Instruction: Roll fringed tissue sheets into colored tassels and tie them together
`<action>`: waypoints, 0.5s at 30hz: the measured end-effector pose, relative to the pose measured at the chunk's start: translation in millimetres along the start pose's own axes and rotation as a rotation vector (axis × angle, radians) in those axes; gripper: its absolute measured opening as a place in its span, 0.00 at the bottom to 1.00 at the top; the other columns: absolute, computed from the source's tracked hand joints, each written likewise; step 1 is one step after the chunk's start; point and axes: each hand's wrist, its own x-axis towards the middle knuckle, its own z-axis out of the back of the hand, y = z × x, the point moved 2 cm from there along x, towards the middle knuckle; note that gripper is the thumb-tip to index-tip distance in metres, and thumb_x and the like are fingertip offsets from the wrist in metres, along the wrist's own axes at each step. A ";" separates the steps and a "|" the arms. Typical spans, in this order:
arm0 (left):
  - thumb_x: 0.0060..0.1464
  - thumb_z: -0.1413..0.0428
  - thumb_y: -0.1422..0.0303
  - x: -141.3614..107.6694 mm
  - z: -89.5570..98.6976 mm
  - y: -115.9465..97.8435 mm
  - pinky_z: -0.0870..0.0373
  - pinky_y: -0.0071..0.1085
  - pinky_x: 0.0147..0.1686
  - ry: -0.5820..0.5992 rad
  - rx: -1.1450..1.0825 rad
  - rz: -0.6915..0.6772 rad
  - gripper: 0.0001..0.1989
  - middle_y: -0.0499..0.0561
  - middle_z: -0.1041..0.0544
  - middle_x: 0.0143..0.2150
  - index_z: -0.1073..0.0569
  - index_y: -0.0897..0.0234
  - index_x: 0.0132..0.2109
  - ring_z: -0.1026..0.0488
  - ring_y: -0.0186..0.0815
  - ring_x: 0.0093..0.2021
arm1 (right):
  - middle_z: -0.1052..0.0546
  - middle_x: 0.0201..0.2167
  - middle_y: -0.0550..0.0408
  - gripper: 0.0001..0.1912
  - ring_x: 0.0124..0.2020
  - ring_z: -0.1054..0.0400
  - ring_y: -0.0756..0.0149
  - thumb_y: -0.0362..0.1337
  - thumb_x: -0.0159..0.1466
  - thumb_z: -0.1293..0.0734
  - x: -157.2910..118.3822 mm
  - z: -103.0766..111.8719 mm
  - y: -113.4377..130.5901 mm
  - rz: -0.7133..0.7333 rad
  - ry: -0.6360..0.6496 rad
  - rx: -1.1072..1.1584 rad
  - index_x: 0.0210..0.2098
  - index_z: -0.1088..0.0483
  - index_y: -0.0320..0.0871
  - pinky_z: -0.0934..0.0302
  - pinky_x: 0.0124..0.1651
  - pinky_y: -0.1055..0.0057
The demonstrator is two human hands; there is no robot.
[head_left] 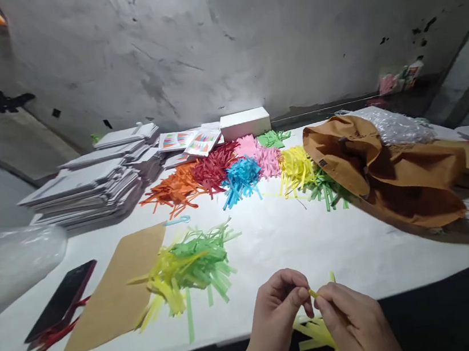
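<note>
My left hand (281, 313) and my right hand (351, 318) meet at the table's front edge, both with fingers pinched on a small yellow paper strip (313, 293) between them. More yellow strips (316, 334) hang below, partly hidden by my right hand. To the left on the white table lie a loose heap of green strips (204, 257) and a heap of yellow strips (166, 282), the latter partly over a brown paper sheet (115, 289). Farther back are orange (177, 186), red (216, 166), blue (242, 177), pink (268, 161) and yellow (296, 167) bunches.
Stacks of white paper (84, 186) stand at the back left, near a white box (245, 122). At the left lie a black phone (63, 299), red-handled scissors (55, 337) and bubble wrap (15, 262). Brown cloth (415, 169) covers the right side.
</note>
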 end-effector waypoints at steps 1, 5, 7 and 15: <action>0.53 0.33 0.66 -3.7 4.2 -2.4 0.31 0.24 0.27 0.005 0.035 -0.033 0.09 0.47 0.27 0.31 0.23 0.66 0.33 0.29 0.26 0.24 | 0.32 0.24 0.61 0.14 0.24 0.34 0.73 0.33 0.72 0.44 0.6 -1.8 2.0 -0.006 0.032 0.000 0.31 0.34 0.45 0.44 0.29 0.76; 0.61 0.40 0.69 -17.1 17.2 -10.2 0.30 0.25 0.30 0.062 0.254 -0.243 0.04 0.48 0.27 0.34 0.23 0.63 0.37 0.28 0.28 0.28 | 0.32 0.24 0.61 0.14 0.23 0.35 0.73 0.33 0.72 0.44 4.6 -4.2 8.3 -0.002 0.175 -0.059 0.30 0.35 0.45 0.45 0.28 0.76; 0.63 0.44 0.71 -23.2 21.2 -12.8 0.29 0.25 0.31 0.100 0.390 -0.371 0.04 0.49 0.27 0.36 0.24 0.61 0.40 0.28 0.29 0.29 | 0.33 0.22 0.62 0.14 0.22 0.37 0.73 0.33 0.71 0.44 6.6 -4.1 10.9 0.010 0.213 -0.118 0.28 0.37 0.45 0.47 0.26 0.75; 0.63 0.47 0.76 -37.8 27.2 -25.7 0.29 0.28 0.35 0.118 0.656 -0.462 0.08 0.51 0.25 0.33 0.26 0.59 0.40 0.26 0.35 0.34 | 0.33 0.23 0.62 0.15 0.23 0.37 0.73 0.36 0.72 0.44 6.7 -3.4 17.7 -0.020 0.343 -0.046 0.28 0.39 0.46 0.45 0.26 0.75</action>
